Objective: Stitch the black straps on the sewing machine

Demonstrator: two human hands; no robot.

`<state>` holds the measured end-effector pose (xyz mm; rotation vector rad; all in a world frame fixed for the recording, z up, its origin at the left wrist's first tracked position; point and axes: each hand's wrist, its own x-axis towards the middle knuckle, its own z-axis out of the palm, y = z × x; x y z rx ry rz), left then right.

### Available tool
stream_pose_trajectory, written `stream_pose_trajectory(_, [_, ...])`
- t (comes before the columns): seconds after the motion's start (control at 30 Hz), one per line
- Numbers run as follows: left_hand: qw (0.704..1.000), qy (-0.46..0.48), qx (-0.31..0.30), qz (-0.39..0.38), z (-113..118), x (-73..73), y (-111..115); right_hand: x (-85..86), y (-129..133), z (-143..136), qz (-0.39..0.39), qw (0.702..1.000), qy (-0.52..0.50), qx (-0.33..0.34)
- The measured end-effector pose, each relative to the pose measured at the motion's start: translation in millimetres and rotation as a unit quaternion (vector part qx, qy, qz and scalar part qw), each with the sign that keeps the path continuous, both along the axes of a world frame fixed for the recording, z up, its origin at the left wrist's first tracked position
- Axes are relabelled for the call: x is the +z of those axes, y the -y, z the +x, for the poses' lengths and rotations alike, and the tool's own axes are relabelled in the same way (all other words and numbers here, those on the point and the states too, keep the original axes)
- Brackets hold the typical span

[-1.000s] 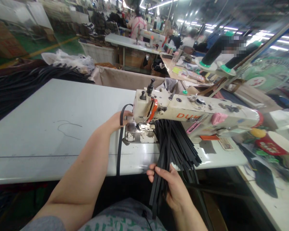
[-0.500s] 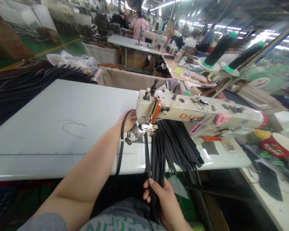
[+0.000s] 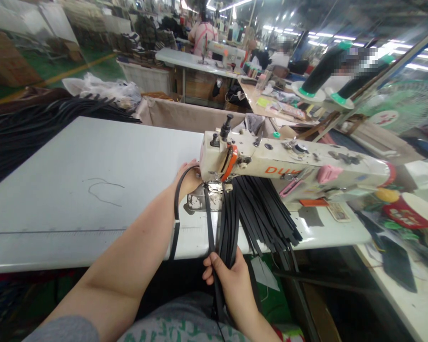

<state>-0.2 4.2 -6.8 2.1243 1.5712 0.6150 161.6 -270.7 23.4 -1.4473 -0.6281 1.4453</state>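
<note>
A white sewing machine (image 3: 264,156) stands on the pale table (image 3: 57,190). My left hand (image 3: 189,183) is beside the machine's head, its fingertips hidden behind it; a curved black strip (image 3: 177,190) passes over this hand and hangs past the table edge. What the fingers hold cannot be made out. Below the table's front edge my right hand (image 3: 228,275) is closed around a bundle of black strips (image 3: 228,228). One single strip (image 3: 209,218) runs from its thumb up to the presser foot. More black strips (image 3: 267,213) fan out under the machine arm.
Many black strips (image 3: 14,128) lie at the far left, near a plastic bag (image 3: 103,90). Thread cones (image 3: 324,71) and a red cup (image 3: 413,211) are on the right. A person (image 3: 203,35) is at a table behind.
My right hand has moved slightly up and left with the strips. The single strip now reaches the presser foot further left. The view has shifted slightly.
</note>
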Motion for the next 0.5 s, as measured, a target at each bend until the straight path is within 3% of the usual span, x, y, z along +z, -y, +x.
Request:
stream_pose_trajectory(0.27, [0.998,0.035,0.049,-0.007,5,13.5,12,-0.7,-6,-5,0.003,1.0,-0.014,-0.02])
stream_pose_trajectory(0.5, [0.999,0.029,0.025,0.006,4,20.4,16,3.2,-8,-6,-0.002,1.0,-0.004,-0.025])
